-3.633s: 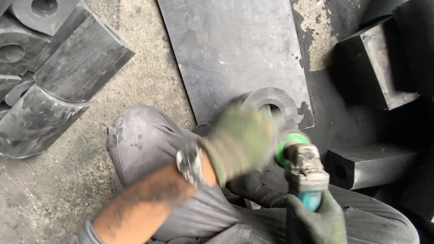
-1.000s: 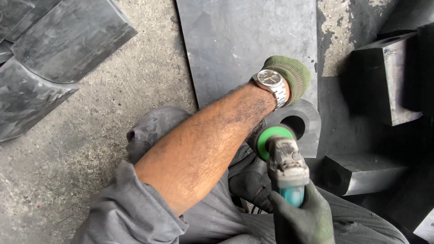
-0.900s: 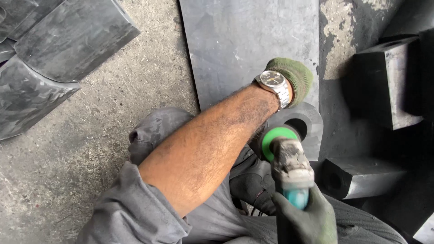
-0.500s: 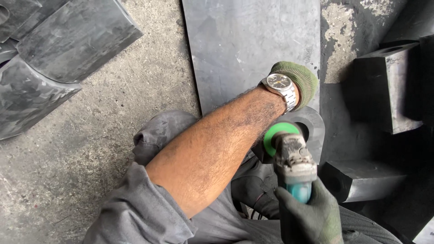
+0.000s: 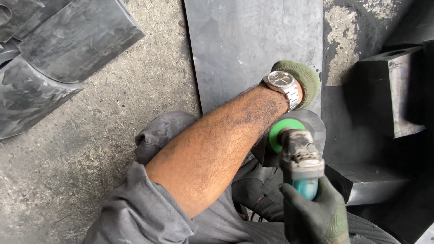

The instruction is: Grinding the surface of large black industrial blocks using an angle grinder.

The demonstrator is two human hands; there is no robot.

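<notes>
Grinding in hand | right hand (image 5: 316,212) clenched on angle grinder (image 5: 298,156), green disc against round black rubber part (image 5: 314,124) (on lap) | left hand (image 5: 300,77) gloved, steadying part, grip hidden | progress unreadable; dust rising.

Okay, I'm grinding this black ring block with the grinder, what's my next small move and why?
Probably ease the green disc a little further along the edge of the black ring block. The right hand grips the grinder with the disc at the block, the left hand reaches over it as if steadying it, and faint dust hangs beside it.
</notes>
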